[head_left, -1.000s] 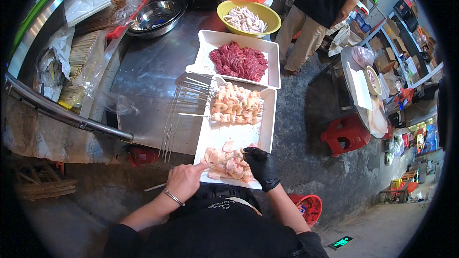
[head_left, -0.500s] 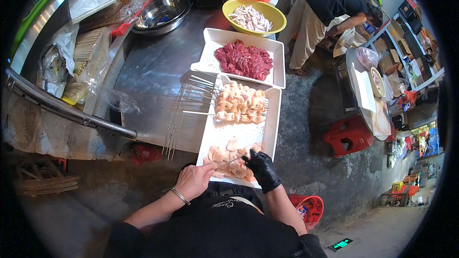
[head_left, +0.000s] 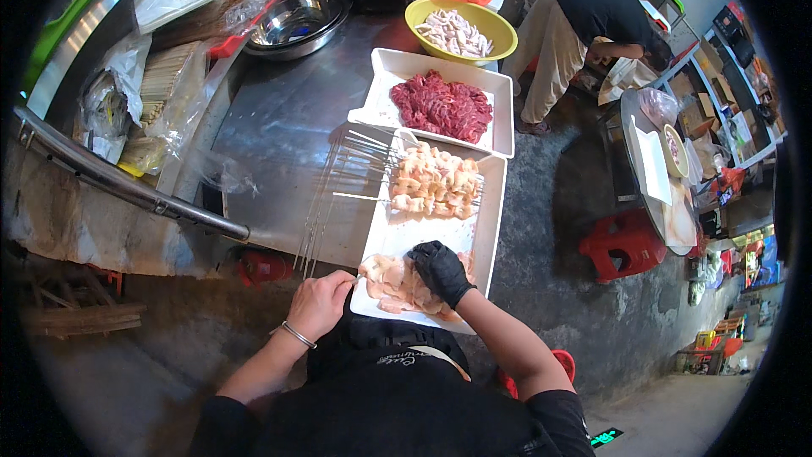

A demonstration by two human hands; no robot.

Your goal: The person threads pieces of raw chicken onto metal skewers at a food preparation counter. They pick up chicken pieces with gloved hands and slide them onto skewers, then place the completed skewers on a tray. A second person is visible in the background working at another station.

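The raw meat [head_left: 397, 283] lies at the tray's [head_left: 486, 228] 6 o'clock end. It is pressed by the gloved right hand [head_left: 441, 271], fingers curled on it. A skewer [head_left: 357, 278] is pinched by the left hand [head_left: 320, 305]. The meat is judged soft and slippery, so firm pinching at thick parts is advised.

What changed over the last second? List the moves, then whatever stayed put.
The left hand drew back off the raw chicken pieces to the white tray's near-left corner, pinching a skewer. The black-gloved right hand stayed on the chicken. Loaded skewers, red meat and the yellow bowl are unchanged.
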